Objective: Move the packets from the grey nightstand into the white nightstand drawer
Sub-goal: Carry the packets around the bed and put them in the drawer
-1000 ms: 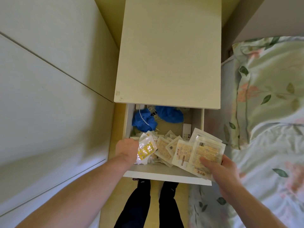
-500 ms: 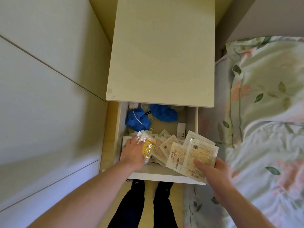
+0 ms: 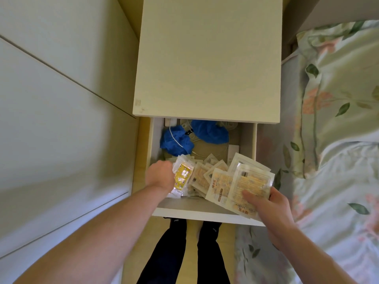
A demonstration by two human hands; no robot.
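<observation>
At lower centre of the head view, the white nightstand drawer (image 3: 203, 215) stands open, with packets (image 3: 202, 177) heaped at its front. Left hand (image 3: 160, 177) grasps a yellow packet (image 3: 181, 177) inside it; right hand (image 3: 268, 206) grasps a fan of large packets (image 3: 244, 185) over its right front corner.

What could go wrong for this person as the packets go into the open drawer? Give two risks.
1. The fanned packets in the right hand overhang the drawer's front edge; one could slip to the floor.
2. The left hand grips a yellow packet near a white cable; it may snag.
</observation>
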